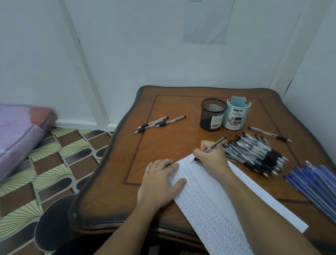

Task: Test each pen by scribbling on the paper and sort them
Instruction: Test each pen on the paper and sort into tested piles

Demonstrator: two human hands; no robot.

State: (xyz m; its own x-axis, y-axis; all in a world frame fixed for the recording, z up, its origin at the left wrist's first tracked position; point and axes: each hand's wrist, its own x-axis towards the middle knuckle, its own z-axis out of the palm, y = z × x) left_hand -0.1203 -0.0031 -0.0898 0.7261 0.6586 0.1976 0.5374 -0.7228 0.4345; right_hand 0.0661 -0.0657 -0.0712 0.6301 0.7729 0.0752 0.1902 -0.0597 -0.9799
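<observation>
A white paper (pixel 215 200) covered in rows of scribbles lies across the near side of the wooden table (pixel 127 181). My left hand (pixel 160 185) rests flat on the paper's left edge. My right hand (pixel 210 156) grips a clear pen with a black grip (pixel 216 143), its tip touching the top of the paper. A pile of several black-grip pens (pixel 253 152) lies right of that hand. Several blue pens (pixel 325 191) lie heaped at the table's right edge. Three pens (pixel 158 123) lie apart at the table's far left.
A black mesh pen cup (pixel 212 114) and a light blue desk organizer (pixel 237 112) stand side by side at the back. One lone pen (pixel 270 133) lies right of them. White walls close in behind and to the right. A purple mattress (pixel 7 138) lies on the patterned floor.
</observation>
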